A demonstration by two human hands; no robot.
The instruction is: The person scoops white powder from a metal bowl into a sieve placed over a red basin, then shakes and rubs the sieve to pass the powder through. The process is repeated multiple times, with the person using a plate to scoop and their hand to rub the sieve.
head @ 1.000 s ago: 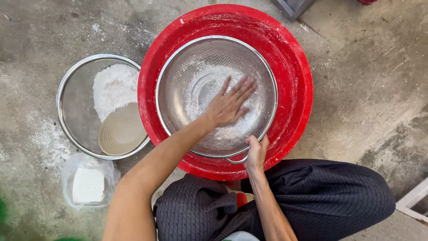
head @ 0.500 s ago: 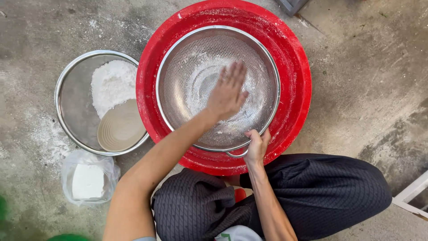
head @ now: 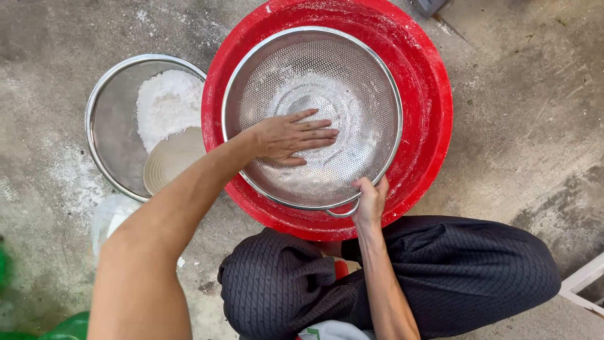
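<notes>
Left hand (head: 290, 136) spread flat on flour (head: 327, 119); right hand (head: 370, 203) grips sieve (head: 264, 69).

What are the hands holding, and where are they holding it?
The right hand grips the metal sieve by its near rim, beside the small handle. The left hand holds nothing; it lies flat, fingers spread on the white flour inside.

We're looking at a rough home yard or outdoor cooking spot, floor-level work. Bare, stained concrete floor (head: 516, 126) is filling the view, dusted white at nine o'clock. A person is squatting on it, with a red plastic basin (head: 428, 113) sitting at twelve o'clock and a steel bowl (head: 104, 145) of white flour lying at ten o'clock.
</notes>
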